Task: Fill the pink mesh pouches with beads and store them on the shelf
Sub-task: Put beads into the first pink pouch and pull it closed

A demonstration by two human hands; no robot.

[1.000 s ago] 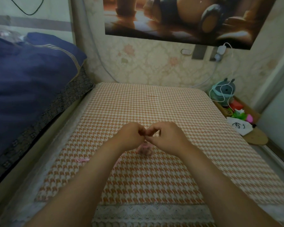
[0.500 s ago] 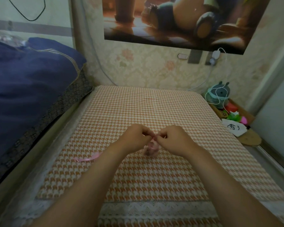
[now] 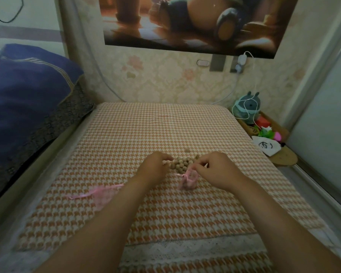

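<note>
A small pink mesh pouch [image 3: 187,181], sheer and bunched into a soft lumpy sack, sits on the houndstooth cloth [image 3: 165,131] between the two hands. The right hand [image 3: 215,171] has a tight grip, fingertips pinching the pouch's gathered mouth. The left hand [image 3: 154,168] is curled too, its grip apparently closed on the thin satin drawstring ribbon [image 3: 178,174], though the contact is blurred. Just behind the pouch lies a heap of round, matte tan beads [image 3: 182,163], with one stray bead [image 3: 187,150] a little farther back. A second pouch [image 3: 102,195] lies flat and limp beside the left forearm, trailing its ribbon. The cloth is woven in orange and cream, with a white lace band [image 3: 185,251] along the near edge. A dark blue quilt [image 3: 24,91] is piled to the left. Floral wallpaper [image 3: 161,79] and a glossy poster [image 3: 185,22] back the scene, and a teal plush toy [image 3: 246,107] wound in white cable sits at the right.
</note>
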